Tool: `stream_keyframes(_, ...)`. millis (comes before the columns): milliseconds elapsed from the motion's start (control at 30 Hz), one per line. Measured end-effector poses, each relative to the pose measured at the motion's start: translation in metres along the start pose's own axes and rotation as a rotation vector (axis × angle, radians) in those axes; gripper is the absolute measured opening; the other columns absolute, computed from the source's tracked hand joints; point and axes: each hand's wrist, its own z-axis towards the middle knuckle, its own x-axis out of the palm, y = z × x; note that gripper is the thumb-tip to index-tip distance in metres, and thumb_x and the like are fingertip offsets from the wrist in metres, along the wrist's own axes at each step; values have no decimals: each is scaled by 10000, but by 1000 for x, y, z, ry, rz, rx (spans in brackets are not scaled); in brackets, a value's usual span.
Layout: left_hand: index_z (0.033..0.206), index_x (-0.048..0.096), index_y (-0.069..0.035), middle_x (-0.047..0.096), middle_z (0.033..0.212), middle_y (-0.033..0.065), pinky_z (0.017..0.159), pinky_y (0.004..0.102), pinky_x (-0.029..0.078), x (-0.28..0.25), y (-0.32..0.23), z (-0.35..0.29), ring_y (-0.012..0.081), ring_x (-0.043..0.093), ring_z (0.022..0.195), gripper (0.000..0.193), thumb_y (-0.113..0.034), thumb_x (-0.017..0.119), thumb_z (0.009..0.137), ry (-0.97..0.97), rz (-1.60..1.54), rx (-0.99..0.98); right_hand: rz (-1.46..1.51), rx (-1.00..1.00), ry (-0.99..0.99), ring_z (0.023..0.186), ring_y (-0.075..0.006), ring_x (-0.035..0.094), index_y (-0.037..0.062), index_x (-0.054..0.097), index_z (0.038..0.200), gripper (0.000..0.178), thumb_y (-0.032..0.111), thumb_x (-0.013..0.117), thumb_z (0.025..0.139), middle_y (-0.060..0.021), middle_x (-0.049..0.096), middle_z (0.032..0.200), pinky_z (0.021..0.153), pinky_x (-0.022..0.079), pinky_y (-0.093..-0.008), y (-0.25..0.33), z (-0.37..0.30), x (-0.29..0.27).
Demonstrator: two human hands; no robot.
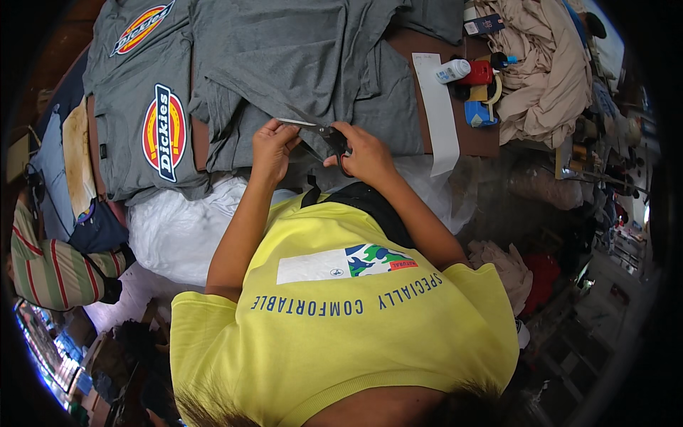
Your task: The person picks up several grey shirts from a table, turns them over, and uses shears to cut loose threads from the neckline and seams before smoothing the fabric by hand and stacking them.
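My right hand [366,153] grips a pair of scissors [322,131] with dark handles, its fingers in the loops. The blades look spread apart, and the upper one points left toward my left hand [272,148]. That hand is closed in a pinch right by the blade tip; whatever lies between its fingertips is too small to make out. Both hands are over the near edge of a rumpled grey garment [284,67] on the table. To the left lies a grey T-shirt [128,135] with a red, yellow and blue printed badge.
A white paper strip [441,132] hangs over the brown table's [484,142] near edge. Beside it are a white bottle [453,70], a red container [480,73] and a tape roll [494,89]. Beige cloth [544,71] is heaped at right; white plastic wrapping [178,220] bulges below the table edge.
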Motion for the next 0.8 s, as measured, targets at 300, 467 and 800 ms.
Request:
stream_keyframes(300, 866, 558, -40, 610, 769, 19, 638, 223, 499, 8, -4, -4, 97, 592, 691, 94, -2, 598, 789, -26, 6, -44, 78, 41, 36, 584, -300, 585, 118, 530, 1073, 504, 217, 746, 629, -130, 571, 644, 523, 440, -374, -13, -9, 6)
stream_keyframes(467, 822, 527, -62, 605, 786, 25, 683, 235, 501, -9, -3, 13, 98, 590, 711, 92, -5, 594, 794, 3, -89, -65, 81, -5, -35, 570, -295, 582, 94, 531, 1062, 502, 176, 746, 616, -137, 569, 636, 520, 438, -369, -24, -15, 16)
stream_keyframes(800, 926, 520, -29, 599, 828, 39, 701, 257, 513, -1, -12, 10, 118, 599, 741, 158, 25, 575, 788, 7, -27, 0, 119, 103, 78, 759, -312, 589, 92, 499, 1101, 680, 374, 783, 552, -142, 601, 850, 631, 444, -401, 7, 7, -4)
